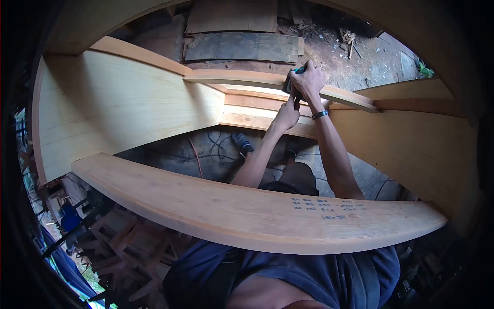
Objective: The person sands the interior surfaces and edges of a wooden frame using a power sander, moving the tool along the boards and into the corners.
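Right hand (309, 81) grips a tool (292, 77) on the far rail (236, 78); left hand (287, 116) beneath, grip unclear. The near rail (206, 201) crosses both arms. Cables (216, 147) litter the floor (360, 56).

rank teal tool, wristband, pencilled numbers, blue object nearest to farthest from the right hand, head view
1. teal tool, held in the right hand
2. wristband, on its wrist
3. pencilled numbers, on the near plank
4. blue object, far lower left

Head camera looks forward-down toward the far rail (231, 78).
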Available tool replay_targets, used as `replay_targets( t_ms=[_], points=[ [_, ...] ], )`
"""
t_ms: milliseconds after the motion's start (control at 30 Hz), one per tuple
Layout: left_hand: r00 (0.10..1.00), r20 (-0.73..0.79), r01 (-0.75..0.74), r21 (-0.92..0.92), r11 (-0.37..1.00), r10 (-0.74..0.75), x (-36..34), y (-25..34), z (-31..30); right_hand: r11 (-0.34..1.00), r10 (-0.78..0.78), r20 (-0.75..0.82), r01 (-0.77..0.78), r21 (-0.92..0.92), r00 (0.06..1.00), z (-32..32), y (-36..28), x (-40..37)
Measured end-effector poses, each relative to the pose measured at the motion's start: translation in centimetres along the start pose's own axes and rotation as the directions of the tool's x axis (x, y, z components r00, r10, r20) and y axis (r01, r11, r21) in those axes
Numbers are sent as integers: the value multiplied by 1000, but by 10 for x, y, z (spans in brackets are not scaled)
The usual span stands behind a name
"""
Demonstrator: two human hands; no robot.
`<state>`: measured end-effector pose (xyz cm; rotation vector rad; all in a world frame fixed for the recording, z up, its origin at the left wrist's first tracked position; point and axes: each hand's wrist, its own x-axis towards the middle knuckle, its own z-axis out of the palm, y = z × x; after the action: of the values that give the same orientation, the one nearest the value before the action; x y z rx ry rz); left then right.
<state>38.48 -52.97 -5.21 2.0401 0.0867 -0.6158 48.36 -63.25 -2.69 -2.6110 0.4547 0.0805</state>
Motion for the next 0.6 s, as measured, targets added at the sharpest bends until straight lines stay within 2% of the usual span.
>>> replay_targets(
  t_ms=[200, 267, 467, 533, 600],
  points=[
    [992, 31, 126, -37, 991, -124, -21, -40, -104, 998, -66, -11, 66, 4, 998, 58, -101, -23],
    [997, -50, 64, -55, 996, -66, -27, -60, -128, 995, -94, -13, 94, 31, 995, 76, -130, -32],
    [990, -95, 96, -85, 992, -104, -36, -115, -209, 983, -166, 13, 165, 83, 986, 125, -220, -52],
    [984, -174, 25, -37, 999, -31, -36, -131, -231, 980, -181, 3, 180, 83, 984, 140, -247, -56],
    [984, -160, 71, -51, 996, -78, -35, -142, -254, 978, -177, 0, 176, 107, 984, 152, -271, -58]
  ],
)
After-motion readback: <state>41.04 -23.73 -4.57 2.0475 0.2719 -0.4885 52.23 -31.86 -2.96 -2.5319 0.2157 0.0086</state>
